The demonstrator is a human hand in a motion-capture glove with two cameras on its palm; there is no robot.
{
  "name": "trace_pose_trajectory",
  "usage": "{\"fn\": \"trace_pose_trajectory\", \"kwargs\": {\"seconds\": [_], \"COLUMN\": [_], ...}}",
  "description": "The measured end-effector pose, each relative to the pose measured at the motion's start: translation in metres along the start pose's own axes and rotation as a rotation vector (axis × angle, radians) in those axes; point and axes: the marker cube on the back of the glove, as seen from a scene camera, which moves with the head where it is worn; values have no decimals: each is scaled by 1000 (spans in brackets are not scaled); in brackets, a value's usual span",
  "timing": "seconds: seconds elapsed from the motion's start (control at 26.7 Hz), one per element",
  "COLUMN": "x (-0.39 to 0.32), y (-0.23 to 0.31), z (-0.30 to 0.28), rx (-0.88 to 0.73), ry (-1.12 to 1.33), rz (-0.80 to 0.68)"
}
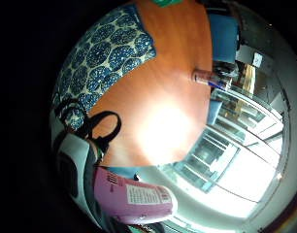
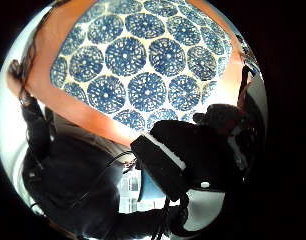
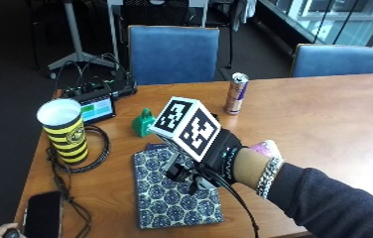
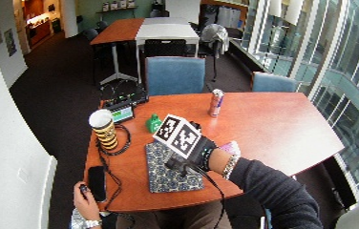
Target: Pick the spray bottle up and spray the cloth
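Note:
A blue-and-white patterned cloth (image 3: 166, 193) lies flat on the orange table (image 3: 318, 119) near its front edge. My gloved right hand (image 3: 216, 153) hovers just above the cloth's right half, fingers curled down. It grips a pink spray bottle (image 3: 266, 147), whose end shows beside the wrist. In the little finger side palm view the bottle's pink body with its white label (image 1: 134, 199) lies close against the palm. The cloth (image 2: 143, 65) fills most of the thumb side palm view, right below the hand. The bottle's nozzle is hidden.
A yellow-and-black striped cup (image 3: 64, 130) stands at the left inside a coil of cable. A small green object (image 3: 144, 122) and a drink can (image 3: 236, 92) stand behind the cloth. A phone (image 3: 41, 215) lies at the front left, a small screen device (image 3: 97, 106) at the back left.

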Motion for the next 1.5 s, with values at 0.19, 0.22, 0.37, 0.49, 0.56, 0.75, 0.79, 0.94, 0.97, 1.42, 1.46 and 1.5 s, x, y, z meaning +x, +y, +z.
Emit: {"fn": "trace_pose_trajectory", "kwargs": {"seconds": [0.19,0.22,0.37,0.49,0.56,0.75,0.79,0.94,0.97,1.42,1.46,1.5], "x": [13,16,29,36,39,44,45,49,50,24,18,13], "y": [3,3,1,-1,-1,-3,-4,-12,-15,-61,-63,-66], "z": [-20,-26,-58,-85,-102,-135,-139,-148,-147,-99,-93,-88], "rx": [51,72,209,321,388,580,622,775,806,1235,1258,1276], "ry": [-103,-135,-270,-373,-438,-573,-608,-831,-907,-1529,-1556,-1576], "rz": [-4,-7,-28,-51,-65,-77,-81,-118,-133,-64,-51,-42]}}
